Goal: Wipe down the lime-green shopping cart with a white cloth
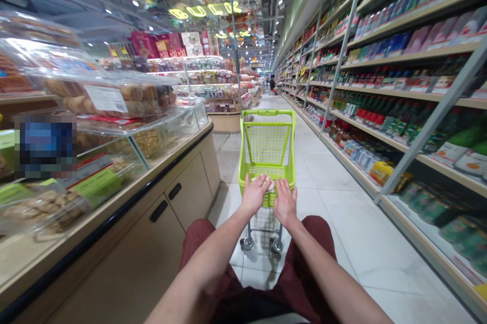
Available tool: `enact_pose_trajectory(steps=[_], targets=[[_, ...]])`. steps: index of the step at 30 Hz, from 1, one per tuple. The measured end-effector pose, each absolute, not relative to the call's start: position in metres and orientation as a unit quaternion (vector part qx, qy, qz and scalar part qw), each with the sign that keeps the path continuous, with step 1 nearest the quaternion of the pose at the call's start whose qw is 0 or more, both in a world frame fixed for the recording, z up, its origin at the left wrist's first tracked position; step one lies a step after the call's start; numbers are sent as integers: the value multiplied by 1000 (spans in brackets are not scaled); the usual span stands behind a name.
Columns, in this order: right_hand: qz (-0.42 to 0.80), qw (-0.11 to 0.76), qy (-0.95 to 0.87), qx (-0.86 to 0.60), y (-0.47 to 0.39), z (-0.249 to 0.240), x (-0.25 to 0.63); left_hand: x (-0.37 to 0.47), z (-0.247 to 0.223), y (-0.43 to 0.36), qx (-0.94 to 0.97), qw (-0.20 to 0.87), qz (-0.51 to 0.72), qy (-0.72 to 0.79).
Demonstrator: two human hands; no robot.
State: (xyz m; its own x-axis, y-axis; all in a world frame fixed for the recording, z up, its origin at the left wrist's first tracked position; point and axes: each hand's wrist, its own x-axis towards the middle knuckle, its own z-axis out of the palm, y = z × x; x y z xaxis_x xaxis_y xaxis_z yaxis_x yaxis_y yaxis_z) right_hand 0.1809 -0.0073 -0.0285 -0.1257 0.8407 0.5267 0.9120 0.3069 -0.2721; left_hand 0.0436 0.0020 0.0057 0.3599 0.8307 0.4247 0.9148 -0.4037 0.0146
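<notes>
Both my hands are in front of me at the near end of a small lime-green shopping cart, palms down. Between them is a small white crumpled thing, too blurred to name. My left hand has its fingers bent over this thing from the left. From the other side, my right hand closes in on it, outer fingers a little spread. My thumbs are mostly hidden. Whether the hands also rest on the cart's rim I cannot tell. The cart's basket holds nothing that I can see.
On the left runs a wooden counter with clear bins and packed baked goods. Tall shelves of bottles and cans line the right. White floor tiles stretch ahead. Far down the aisle is a person. My knees flank the cart's wheels.
</notes>
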Motion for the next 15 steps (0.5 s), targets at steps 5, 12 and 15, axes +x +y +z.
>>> enact_pose_trajectory(steps=[5, 12, 15], targets=[[-54, 309, -738, -598, -4, -30, 181, 10, 5, 8, -775, 125, -182, -592], [-58, 326, -725, -604, 1, -18, 175, 34, 6, 3, -815, 143, -183, -532], [-64, 328, -723, -605, 0, -18, 179, 47, 6, 1, -831, 150, -176, -505]])
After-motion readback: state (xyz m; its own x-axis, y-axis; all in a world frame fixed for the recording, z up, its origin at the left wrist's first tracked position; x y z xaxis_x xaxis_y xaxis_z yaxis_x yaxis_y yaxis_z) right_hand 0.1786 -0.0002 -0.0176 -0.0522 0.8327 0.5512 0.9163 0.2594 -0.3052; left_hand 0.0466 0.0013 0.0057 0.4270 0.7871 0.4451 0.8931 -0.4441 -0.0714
